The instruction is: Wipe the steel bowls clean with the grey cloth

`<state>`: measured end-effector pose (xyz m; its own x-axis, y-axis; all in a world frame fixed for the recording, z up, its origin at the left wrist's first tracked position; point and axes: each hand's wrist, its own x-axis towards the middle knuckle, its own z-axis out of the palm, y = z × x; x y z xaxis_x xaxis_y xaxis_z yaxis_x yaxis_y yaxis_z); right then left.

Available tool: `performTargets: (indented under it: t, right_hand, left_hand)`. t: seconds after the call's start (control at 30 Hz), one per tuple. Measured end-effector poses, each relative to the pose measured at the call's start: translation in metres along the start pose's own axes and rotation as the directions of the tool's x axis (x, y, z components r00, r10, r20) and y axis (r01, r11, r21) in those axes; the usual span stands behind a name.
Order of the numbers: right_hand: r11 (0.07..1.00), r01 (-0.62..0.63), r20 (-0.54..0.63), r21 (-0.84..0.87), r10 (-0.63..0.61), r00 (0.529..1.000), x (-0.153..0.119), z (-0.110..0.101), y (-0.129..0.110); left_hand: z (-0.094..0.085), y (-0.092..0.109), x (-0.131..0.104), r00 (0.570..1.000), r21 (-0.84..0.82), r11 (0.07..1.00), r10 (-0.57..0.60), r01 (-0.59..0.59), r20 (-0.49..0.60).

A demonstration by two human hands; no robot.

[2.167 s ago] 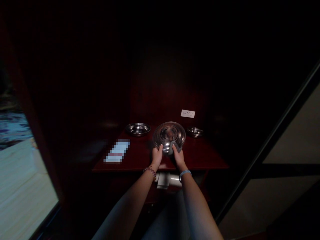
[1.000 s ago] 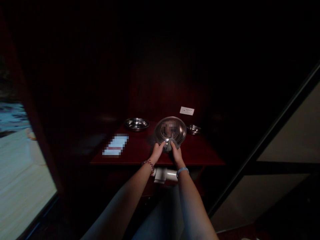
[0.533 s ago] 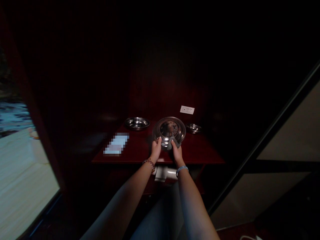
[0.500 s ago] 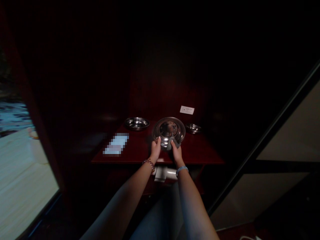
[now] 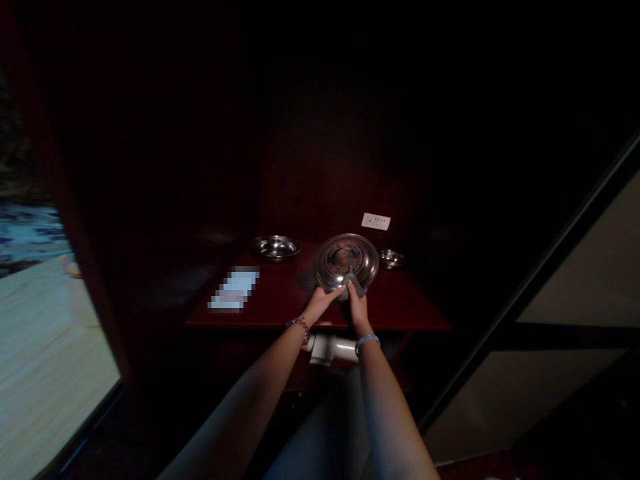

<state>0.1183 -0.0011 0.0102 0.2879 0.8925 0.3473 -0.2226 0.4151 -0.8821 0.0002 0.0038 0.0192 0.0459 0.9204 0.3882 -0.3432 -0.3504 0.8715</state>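
A round, shiny metal pot lid [image 5: 325,263], or a similar shallow dish, is held tilted above the dark red shelf [image 5: 280,300]. My left hand [image 5: 320,305] grips its near rim, thumb on the face and fingers hidden behind. Close beside it, my right hand [image 5: 357,305] presses a grey cloth [image 5: 358,285] against the near right edge, with the thumb on top. Dull, brownish marks show around the centre of the metal. One shiny metal bowl [image 5: 275,248] stands at the back left of the shelf; another smaller bowl [image 5: 391,259] sits behind the lid on the right.
A blurred-out pale rectangle [image 5: 234,289] lies on the shelf's left side. A white socket [image 5: 376,221] is on the back wall. White pipe [image 5: 325,348] runs below the shelf. At far left stands a pale wooden table [image 5: 45,373]; a dark-framed panel [image 5: 565,287] is on the right.
The metal piece has shifted slightly right and tilted more. My left hand has moved along the near rim toward my right hand, its thumb now pointing right. The cloth stays in my right hand.
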Motion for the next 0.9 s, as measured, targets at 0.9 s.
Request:
performTargets:
  t: [0.9]
  right_hand:
    - [1.0, -0.016, 0.019, -0.027, 0.017, 1.0, 0.003, 0.003, 0.008]
  left_hand:
    - [-0.005, 0.002, 0.0, 0.929, 0.159, 0.987, 0.03, 0.031, -0.369]
